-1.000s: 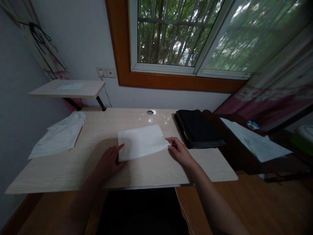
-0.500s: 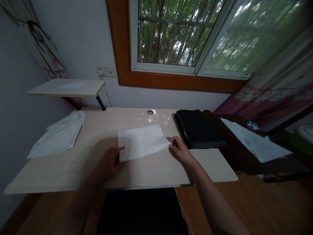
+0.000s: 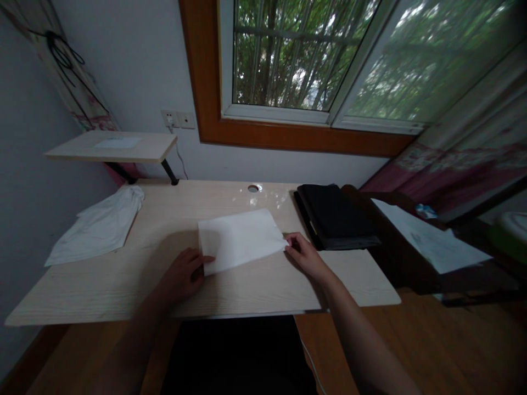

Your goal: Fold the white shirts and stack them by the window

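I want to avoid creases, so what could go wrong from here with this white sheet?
The right-hand grip pinches the thin, roughly rectangular white sheet at its right end, where it puckers; pulling might crease it.
The left-hand grip has a finger over its left edge; if that slips, the sheet could skew.
The flat black rectangular stack lies close to the right-hand grip and might get bumped.

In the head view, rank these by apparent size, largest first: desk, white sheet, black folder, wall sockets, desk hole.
1. Desk
2. White sheet and black folder: too alike to rank
3. Wall sockets
4. Desk hole
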A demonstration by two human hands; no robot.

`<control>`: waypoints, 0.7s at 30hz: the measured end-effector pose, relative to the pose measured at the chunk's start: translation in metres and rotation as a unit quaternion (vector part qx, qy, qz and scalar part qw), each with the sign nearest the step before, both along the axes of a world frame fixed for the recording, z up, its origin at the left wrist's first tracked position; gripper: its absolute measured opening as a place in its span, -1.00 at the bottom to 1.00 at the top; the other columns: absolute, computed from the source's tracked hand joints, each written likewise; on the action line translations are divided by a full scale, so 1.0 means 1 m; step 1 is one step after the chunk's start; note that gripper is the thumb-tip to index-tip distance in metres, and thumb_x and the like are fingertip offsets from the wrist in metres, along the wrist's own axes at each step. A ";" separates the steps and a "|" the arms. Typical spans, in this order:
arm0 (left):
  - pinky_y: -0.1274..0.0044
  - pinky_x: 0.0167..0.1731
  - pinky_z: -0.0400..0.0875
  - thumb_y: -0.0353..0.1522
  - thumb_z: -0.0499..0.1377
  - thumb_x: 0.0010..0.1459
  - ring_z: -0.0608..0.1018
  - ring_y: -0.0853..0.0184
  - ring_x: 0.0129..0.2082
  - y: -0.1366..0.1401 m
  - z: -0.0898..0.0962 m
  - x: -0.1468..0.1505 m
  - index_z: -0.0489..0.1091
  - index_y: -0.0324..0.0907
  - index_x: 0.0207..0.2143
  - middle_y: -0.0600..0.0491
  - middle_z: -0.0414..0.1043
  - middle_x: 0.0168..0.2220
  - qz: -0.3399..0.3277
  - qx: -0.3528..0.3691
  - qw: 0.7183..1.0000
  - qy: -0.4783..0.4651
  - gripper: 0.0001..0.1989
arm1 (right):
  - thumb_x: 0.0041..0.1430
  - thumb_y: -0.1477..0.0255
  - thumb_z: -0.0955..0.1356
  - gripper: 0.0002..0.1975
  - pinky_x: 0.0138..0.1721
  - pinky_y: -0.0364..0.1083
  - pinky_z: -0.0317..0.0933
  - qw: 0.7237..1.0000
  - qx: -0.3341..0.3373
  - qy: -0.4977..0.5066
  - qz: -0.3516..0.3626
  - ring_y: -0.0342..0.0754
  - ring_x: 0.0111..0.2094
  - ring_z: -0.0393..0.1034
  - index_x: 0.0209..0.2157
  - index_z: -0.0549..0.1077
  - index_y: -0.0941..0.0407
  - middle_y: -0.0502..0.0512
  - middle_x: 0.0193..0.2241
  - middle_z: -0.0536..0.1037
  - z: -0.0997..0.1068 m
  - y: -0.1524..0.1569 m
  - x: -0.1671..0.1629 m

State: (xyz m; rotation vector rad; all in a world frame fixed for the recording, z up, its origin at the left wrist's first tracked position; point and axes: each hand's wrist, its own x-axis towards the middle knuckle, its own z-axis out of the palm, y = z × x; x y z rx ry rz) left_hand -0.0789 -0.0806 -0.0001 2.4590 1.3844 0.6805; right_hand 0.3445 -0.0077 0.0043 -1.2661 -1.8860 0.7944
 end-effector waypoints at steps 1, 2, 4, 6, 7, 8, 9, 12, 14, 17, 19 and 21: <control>0.26 0.02 0.42 -0.52 0.14 0.09 0.44 0.14 -0.04 -0.001 0.002 0.000 0.46 -0.05 0.08 -0.05 0.43 -0.10 -0.003 0.006 1.000 0.002 -0.51 | 0.25 0.34 0.33 -0.84 -0.15 -0.03 0.28 1.000 0.005 -0.011 0.000 0.00 -0.25 0.36 -0.14 0.38 0.05 0.03 -0.29 0.44 0.001 -0.001 0.000; 0.27 0.01 0.43 -0.52 0.13 0.10 0.44 0.15 -0.05 -0.002 0.004 0.001 0.48 -0.06 0.05 -0.06 0.42 -0.11 -0.003 0.012 1.000 0.002 -0.55 | 0.23 0.35 0.33 -0.82 -0.15 -0.02 0.29 1.000 0.012 -0.024 0.000 0.01 -0.25 0.37 -0.12 0.40 0.06 0.04 -0.29 0.45 0.003 -0.001 0.000; 0.28 0.00 0.44 -0.50 0.11 0.14 0.44 0.15 -0.05 -0.003 0.007 0.001 0.49 -0.08 0.00 -0.07 0.41 -0.10 -0.002 0.027 1.000 0.003 -0.61 | 0.20 0.39 0.34 -0.80 -0.14 0.00 0.30 0.998 0.038 -0.056 -0.008 0.03 -0.24 0.39 -0.12 0.44 0.07 0.07 -0.27 0.48 0.007 -0.001 -0.001; 0.23 0.06 0.42 -0.46 0.11 0.20 0.43 0.13 0.03 -0.004 0.009 0.002 0.49 -0.08 -0.02 -0.08 0.42 -0.02 -0.002 0.051 0.999 0.011 -0.68 | 0.20 0.42 0.33 -0.81 -0.09 0.04 0.31 0.993 0.076 -0.083 -0.037 0.07 -0.20 0.41 -0.14 0.49 0.07 0.11 -0.25 0.50 0.013 0.002 -0.005; 0.20 0.11 0.39 -0.44 0.12 0.23 0.42 0.11 0.09 -0.004 0.009 0.002 0.48 -0.08 -0.04 -0.09 0.41 0.06 -0.002 0.065 0.998 0.017 -0.72 | 0.21 0.43 0.31 -0.81 -0.06 0.06 0.32 0.990 0.095 -0.091 -0.056 0.09 -0.17 0.41 -0.16 0.51 0.07 0.14 -0.24 0.50 0.017 0.004 -0.008; 0.17 0.17 0.35 -0.41 0.13 0.25 0.38 0.09 0.18 -0.004 0.009 0.003 0.48 -0.09 -0.05 -0.10 0.38 0.15 -0.002 0.078 0.997 0.022 -0.76 | 0.24 0.43 0.30 -0.80 -0.03 0.08 0.32 0.987 0.111 -0.096 -0.072 0.11 -0.14 0.42 -0.16 0.53 0.07 0.16 -0.22 0.50 0.021 0.007 -0.012; 0.15 0.22 0.31 -0.38 0.14 0.27 0.32 0.07 0.26 -0.004 0.008 0.004 0.47 -0.10 -0.06 -0.09 0.34 0.24 -0.004 0.090 0.996 0.028 -0.79 | 0.27 0.44 0.28 -0.77 0.01 0.10 0.32 0.984 0.124 -0.100 -0.078 0.12 -0.10 0.42 -0.14 0.55 0.07 0.18 -0.19 0.51 0.025 0.010 -0.018; 0.11 0.35 0.15 -0.35 0.14 0.30 0.16 0.09 0.42 -0.003 0.007 0.006 0.44 -0.11 -0.04 -0.04 0.27 0.34 -0.028 0.101 0.993 0.047 -0.80 | 0.38 0.41 0.22 -0.65 0.18 0.14 0.27 0.981 0.146 -0.121 -0.039 0.15 0.07 0.40 0.07 0.52 0.08 0.25 0.00 0.51 0.033 0.021 -0.043; 0.09 0.39 0.09 -0.34 0.13 0.33 0.18 0.15 0.42 -0.001 0.005 0.006 0.40 -0.11 0.08 -0.03 0.32 0.32 -0.046 0.094 0.993 0.056 -0.71 | 0.43 0.36 0.19 -0.57 0.31 0.16 0.17 0.976 0.157 -0.148 0.011 0.15 0.24 0.29 0.23 0.42 0.08 0.26 0.21 0.42 0.032 0.028 -0.063; 0.11 0.38 0.15 -0.32 0.11 0.36 0.30 0.20 0.37 0.001 0.000 0.005 0.28 -0.09 0.28 -0.04 0.35 0.31 -0.044 0.080 0.994 0.056 -0.55 | 0.47 0.25 0.19 -0.48 0.38 0.22 0.06 0.962 0.162 -0.204 0.077 0.17 0.40 0.09 0.36 0.26 0.08 0.23 0.38 0.23 0.020 0.034 -0.090; 0.14 0.34 0.23 -0.33 0.10 0.37 0.37 0.21 0.32 0.003 -0.002 0.003 0.29 -0.07 0.29 -0.03 0.38 0.29 -0.035 0.080 0.995 0.048 -0.54 | 0.47 0.19 0.19 -0.45 0.39 0.27 0.01 0.953 0.152 -0.243 0.101 0.19 0.43 0.02 0.39 0.21 0.08 0.23 0.41 0.17 0.009 0.036 -0.102; 0.18 0.29 0.33 -0.34 0.09 0.38 0.43 0.22 0.28 0.003 -0.003 0.003 0.36 -0.05 0.25 -0.02 0.43 0.25 -0.033 0.087 0.995 0.033 -0.59 | 0.48 0.16 0.18 -0.42 0.40 0.31 -0.03 0.946 0.141 -0.273 0.105 0.20 0.45 -0.03 0.39 0.20 0.10 0.25 0.42 0.12 0.000 0.035 -0.108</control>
